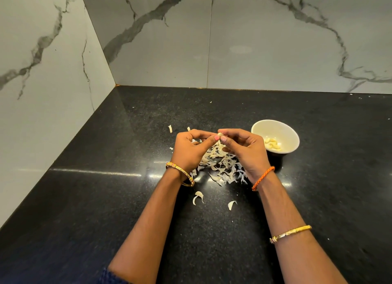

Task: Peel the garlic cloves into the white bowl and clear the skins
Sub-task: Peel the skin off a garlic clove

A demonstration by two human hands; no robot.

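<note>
1. Plainly, both hands meet above the middle of the counter [127, 198], and between them sits one garlic clove [220, 134], pinched at the fingertips: the left hand [188, 150] has thumb and curled fingers on its left side, the right hand [246, 150] has thumb and curled fingers on its right side.
2. Most of the clove is hidden by the fingertips; only a small pale part shows, so how much skin it carries cannot be told.
3. The pile of skins [220, 167] lies on the counter right under the hands, partly covered by both palms and wrists, so its full spread is hard to make out.
4. Loose skin pieces [198, 196] lie nearer the person, between the forearms, and a few more sit toward the back wall, just past the left hand.
5. The white bowl [282, 133] stands on the counter just beside the right hand, on its right, with several peeled cloves [272, 144] at its bottom; its near base is in shadow.
6. The counter's back edge meets a marble-veined wall [254, 39], and its left edge meets a like wall, forming a corner at the far left.
7. Bare dark counter lies left of the hands toward that corner, and also right of the bowl.
8. The arms are cut off by the bottom edge, with a bit of blue sleeve [106, 277] showing.
9. No writing can be read anywhere.
</note>
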